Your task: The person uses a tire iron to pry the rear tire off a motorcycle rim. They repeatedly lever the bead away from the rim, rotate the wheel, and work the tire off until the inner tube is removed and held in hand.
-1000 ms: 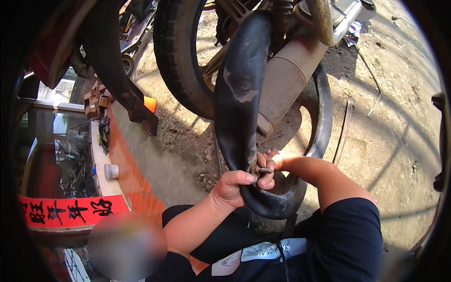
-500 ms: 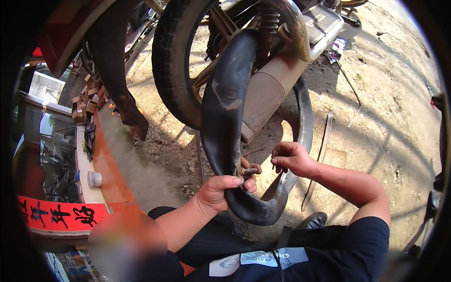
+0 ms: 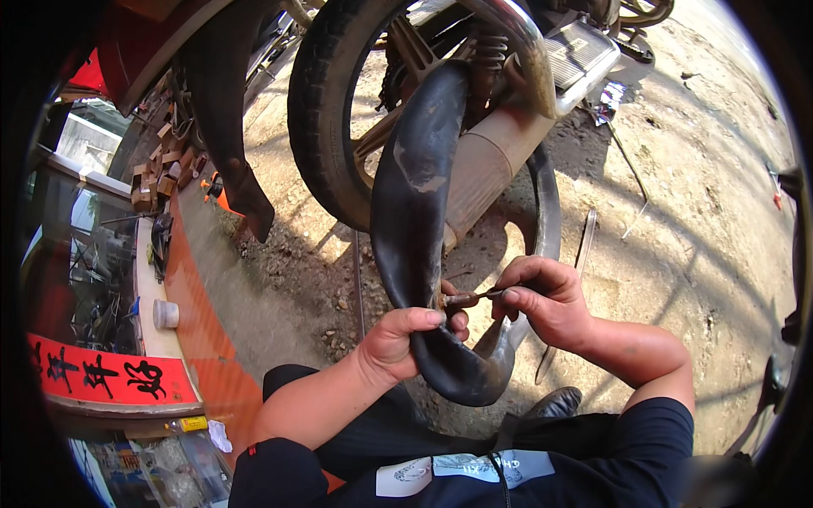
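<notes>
A black rubber inner tube [image 3: 405, 224], partly inflated and with a pale scuffed patch, stands in front of me, looped around the muffler [image 3: 495, 165]. My left hand [image 3: 394, 343] is closed on the tube's near part, thumb on the left side and fingers beside the metal valve stem [image 3: 458, 300]. The stem sticks out to the right. My right hand [image 3: 549, 303] pinches a small thin dark piece [image 3: 490, 294] between thumb and fingers, its tip at the stem's open end. Its exact kind is too small to tell.
Behind the tube are a motorcycle wheel [image 3: 315, 118] and a coil spring [image 3: 489, 52]. A flat metal bar [image 3: 586, 241] lies on the dirt at right, near a thin stick [image 3: 628, 157]. On the left stand a white cup [image 3: 165, 314] and a red banner [image 3: 110, 372].
My right hand has moved left and down, bringing the small thin piece to the valve stem's end. The left hand keeps its hold on the tube.
</notes>
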A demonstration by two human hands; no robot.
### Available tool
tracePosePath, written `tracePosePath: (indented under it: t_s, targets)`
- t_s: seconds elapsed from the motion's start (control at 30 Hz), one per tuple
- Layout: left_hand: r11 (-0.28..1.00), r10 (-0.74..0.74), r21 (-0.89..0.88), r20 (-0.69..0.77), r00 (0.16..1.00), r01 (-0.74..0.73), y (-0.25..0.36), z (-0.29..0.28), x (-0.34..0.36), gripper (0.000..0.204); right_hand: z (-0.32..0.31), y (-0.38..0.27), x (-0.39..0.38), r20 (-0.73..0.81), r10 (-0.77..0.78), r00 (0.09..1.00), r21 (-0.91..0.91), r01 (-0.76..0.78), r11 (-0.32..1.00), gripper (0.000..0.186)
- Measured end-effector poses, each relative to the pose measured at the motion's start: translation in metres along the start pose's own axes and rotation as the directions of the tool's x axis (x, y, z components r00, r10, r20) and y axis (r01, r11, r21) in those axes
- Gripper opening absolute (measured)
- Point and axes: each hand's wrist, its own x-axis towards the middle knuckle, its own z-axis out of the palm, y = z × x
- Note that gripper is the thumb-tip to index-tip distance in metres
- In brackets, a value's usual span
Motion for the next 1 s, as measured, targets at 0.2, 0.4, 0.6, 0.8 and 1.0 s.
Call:
tracePosePath:
  t_s: [0.2, 0.4, 0.6, 0.8, 1.0]
  targets:
    - [1.000, 0.023, -0.012, 0.011, 1.000, -0.023, -0.002, -0.005, 0.002, 0.039, 0.005, -0.002, -0.002, -0.030, -0.048, 0.998, -0.124, 0.043, 0.991, 0.008]
    - [0.999, 0.017, 0.051, -0.038, 0.999, -0.015, -0.001, -0.002, 0.001, 0.038, -0.002, -0.011, 0.003, 0.123, -0.234, 0.964, -0.690, 0.253, 0.678, 0.012]
    - [1.000, 0.012, 0.017, -0.017, 1.000, -0.011, 0.001, -0.002, 0.002, 0.039, -0.003, -0.018, 0.010, 0.167, -0.206, 0.964, -0.714, 0.262, 0.650, 0.012]
    - [0.998, 0.009, -0.058, 0.012, 1.000, -0.008, 0.001, -0.003, 0.003, 0.042, 0.005, -0.013, 0.003, -0.004, -0.133, 0.991, -0.475, 0.115, 0.872, 0.010]
    - [1.000, 0.003, -0.019, -0.009, 1.000, -0.004, 0.001, -0.003, 0.003, 0.043, -0.010, -0.015, 0.011, 0.165, -0.168, 0.972, -0.757, 0.234, 0.611, 0.009]
